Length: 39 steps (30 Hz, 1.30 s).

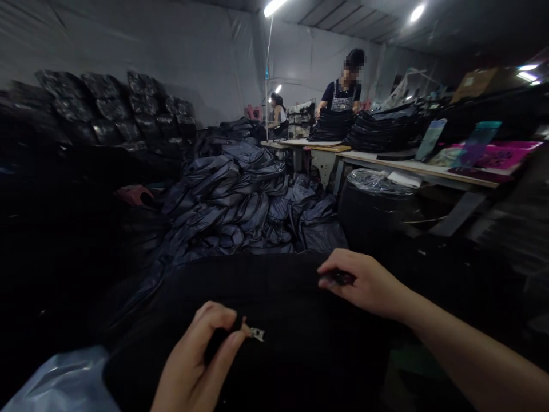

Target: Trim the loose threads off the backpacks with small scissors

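My left hand (206, 343) is closed in a pinch, thumb against fingertips, above dark fabric. A small silver metal piece (257, 334), shaped like a zipper slider, sticks out to the right from the fingertips. Higher and to the right, my right hand (360, 280) has its fingers curled together around something dark that I cannot make out. Beneath both hands spreads a black fabric piece (274, 286), too dark to show its details.
A large heap of dark blue-grey bags (240, 194) lies ahead. Wrapped black bundles (107, 103) are stacked at left. At right, a worktable (386, 161) carries folded black stacks and a pink basket (510, 155); a person (341, 94) stands behind. Blue-grey plastic (64, 383) lies lower left.
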Each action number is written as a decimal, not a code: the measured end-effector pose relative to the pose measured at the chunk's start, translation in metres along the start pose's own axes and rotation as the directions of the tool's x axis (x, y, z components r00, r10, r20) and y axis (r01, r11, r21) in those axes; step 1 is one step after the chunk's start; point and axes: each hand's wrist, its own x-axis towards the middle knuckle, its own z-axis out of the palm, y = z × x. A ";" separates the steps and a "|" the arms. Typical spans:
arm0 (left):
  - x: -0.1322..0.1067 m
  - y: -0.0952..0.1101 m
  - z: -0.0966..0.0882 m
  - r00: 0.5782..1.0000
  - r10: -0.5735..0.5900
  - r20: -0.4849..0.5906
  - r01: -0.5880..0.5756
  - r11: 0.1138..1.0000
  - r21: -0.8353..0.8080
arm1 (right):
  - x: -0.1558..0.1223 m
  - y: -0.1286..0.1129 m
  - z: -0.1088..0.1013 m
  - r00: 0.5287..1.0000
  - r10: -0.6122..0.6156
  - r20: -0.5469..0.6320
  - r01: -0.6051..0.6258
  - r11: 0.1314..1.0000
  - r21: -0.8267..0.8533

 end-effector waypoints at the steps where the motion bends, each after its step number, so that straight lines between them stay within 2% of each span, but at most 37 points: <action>1: -0.002 -0.001 -0.010 1.000 -0.002 -0.003 0.002 1.000 0.026 | -0.006 0.001 -0.004 0.995 -0.029 0.092 0.028 1.000 0.013; 4: 0.000 0.001 -0.037 0.996 -0.027 0.082 0.019 0.995 0.103 | -0.023 -0.006 -0.005 0.938 -0.106 0.330 0.092 0.994 0.059; 7: 0.013 0.006 -0.049 0.982 -0.015 0.188 -0.016 0.986 0.164 | -0.035 -0.018 0.006 0.887 -0.156 0.434 0.164 0.986 0.020; 10: 0.027 0.008 -0.038 0.945 -0.059 0.323 -0.022 0.970 0.240 | -0.042 -0.021 0.018 0.841 -0.239 0.486 0.287 0.958 -0.026; 12: 0.031 0.007 -0.023 0.887 -0.139 0.440 -0.002 0.952 0.305 | -0.046 -0.018 0.024 0.812 -0.283 0.511 0.364 0.929 -0.064; 14: 0.032 0.004 -0.012 0.844 -0.182 0.504 -0.006 0.937 0.349 | -0.049 -0.013 0.030 0.790 -0.302 0.534 0.419 0.901 -0.109; 17: 0.037 0.007 -0.011 0.790 -0.216 0.574 -0.015 0.929 0.370 | -0.049 -0.010 0.036 0.764 -0.317 0.562 0.482 0.860 -0.171; 19: 0.049 0.019 -0.016 0.743 -0.223 0.631 -0.041 0.926 0.376 | -0.046 -0.013 0.037 0.742 -0.347 0.574 0.529 0.829 -0.182; 20: 0.058 0.027 -0.017 0.741 -0.204 0.639 -0.071 0.924 0.376 | -0.044 -0.016 0.037 0.730 -0.370 0.574 0.552 0.814 -0.178; 21: 0.069 0.036 -0.015 0.763 -0.157 0.627 -0.115 0.921 0.372 | -0.042 -0.019 0.037 0.719 -0.397 0.570 0.576 0.799 -0.170; 22: 0.080 0.045 -0.011 0.803 -0.083 0.590 -0.169 0.918 0.360 | -0.040 -0.023 0.037 0.709 -0.424 0.563 0.599 0.784 -0.164; 24: 0.102 0.060 0.004 0.866 0.103 0.490 -0.278 0.913 0.299 | -0.037 -0.031 0.038 0.689 -0.477 0.546 0.640 0.753 -0.149; 25: 0.112 0.064 0.015 0.864 0.181 0.470 -0.330 0.908 0.257 | -0.036 -0.035 0.039 0.678 -0.497 0.541 0.656 0.741 -0.141; 27: 0.125 0.065 0.038 0.816 0.266 0.513 -0.403 0.899 0.174 | -0.037 -0.040 0.041 0.665 -0.526 0.530 0.675 0.727 -0.127; 30: 0.131 0.055 0.069 0.708 0.256 0.659 -0.438 0.890 0.125 | -0.043 -0.043 0.043 0.657 -0.558 0.507 0.692 0.713 -0.111; 32: 0.130 0.046 0.081 0.689 0.185 0.701 -0.390 0.909 0.144 | -0.049 -0.041 0.042 0.664 -0.573 0.481 0.699 0.704 -0.126; 34: 0.130 0.040 0.085 0.723 0.091 0.685 -0.267 0.951 0.155 | -0.056 -0.036 0.038 0.695 -0.584 0.420 0.686 0.713 -0.145; 35: 0.132 0.038 0.084 0.740 0.045 0.671 -0.195 0.969 0.149 | -0.060 -0.032 0.035 0.726 -0.596 0.344 0.667 0.732 -0.138; 37: 0.140 0.039 0.072 0.785 -0.024 0.620 -0.075 0.988 0.133 | -0.066 -0.024 0.027 0.808 -0.585 0.062 0.588 0.805 -0.074; 38: 0.146 0.041 0.061 0.815 -0.052 0.577 -0.028 0.991 0.129 | -0.068 -0.019 0.023 0.846 -0.518 -0.125 0.520 0.854 -0.021; 39: 0.153 0.046 0.048 0.850 -0.082 0.520 0.017 0.992 0.128 | -0.068 -0.015 0.018 0.864 -0.399 -0.307 0.432 0.900 0.046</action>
